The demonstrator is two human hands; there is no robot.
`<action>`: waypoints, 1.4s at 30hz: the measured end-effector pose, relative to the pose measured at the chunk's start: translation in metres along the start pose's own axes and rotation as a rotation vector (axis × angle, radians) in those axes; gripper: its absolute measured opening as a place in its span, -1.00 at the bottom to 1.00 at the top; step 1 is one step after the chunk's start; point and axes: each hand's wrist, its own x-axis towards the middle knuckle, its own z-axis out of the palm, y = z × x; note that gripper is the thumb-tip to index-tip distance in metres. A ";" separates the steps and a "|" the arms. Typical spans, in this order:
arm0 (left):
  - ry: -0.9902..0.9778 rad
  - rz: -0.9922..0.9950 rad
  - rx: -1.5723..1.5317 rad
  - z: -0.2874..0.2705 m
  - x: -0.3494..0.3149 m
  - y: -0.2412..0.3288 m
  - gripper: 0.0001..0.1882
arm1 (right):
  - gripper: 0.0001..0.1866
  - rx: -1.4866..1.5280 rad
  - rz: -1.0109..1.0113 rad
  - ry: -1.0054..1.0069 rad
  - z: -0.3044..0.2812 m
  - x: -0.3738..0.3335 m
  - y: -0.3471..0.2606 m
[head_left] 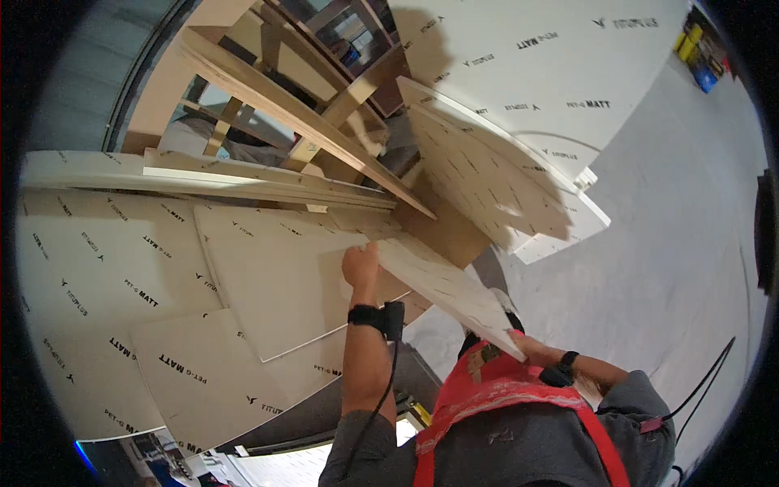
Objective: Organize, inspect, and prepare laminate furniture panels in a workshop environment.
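Observation:
A white film-covered board (446,284) is held on a slant in front of me, its long edge running from the centre toward my right side. My left hand (361,265) is closed on its far left end, with the fingers partly hidden. At the near right corner, my right hand (535,351) grips the same board close to my red apron (487,381). Beneath and left of my left hand lie several flat panels, among them a large upper panel (276,276) and a smaller one (195,365).
Behind the flat panels stands a wooden frame (300,122) with slanted beams. More film-covered boards (487,162) lean upright against it at the far right, beside a large white sheet (552,65). Grey floor (649,268) spreads on the right, with a dark cable (706,381) near me.

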 end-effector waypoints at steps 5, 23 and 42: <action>0.029 0.049 -0.394 -0.023 0.040 0.005 -0.67 | -0.41 0.152 0.006 -0.100 0.051 0.092 -0.032; -0.453 -0.064 -0.424 -0.039 -0.409 -0.137 -0.69 | -0.41 -0.104 0.494 -0.610 0.108 0.152 -0.124; -0.041 -0.447 -0.545 -0.053 -0.650 -0.227 -0.70 | -0.71 -1.930 -0.700 -0.990 0.023 0.124 0.028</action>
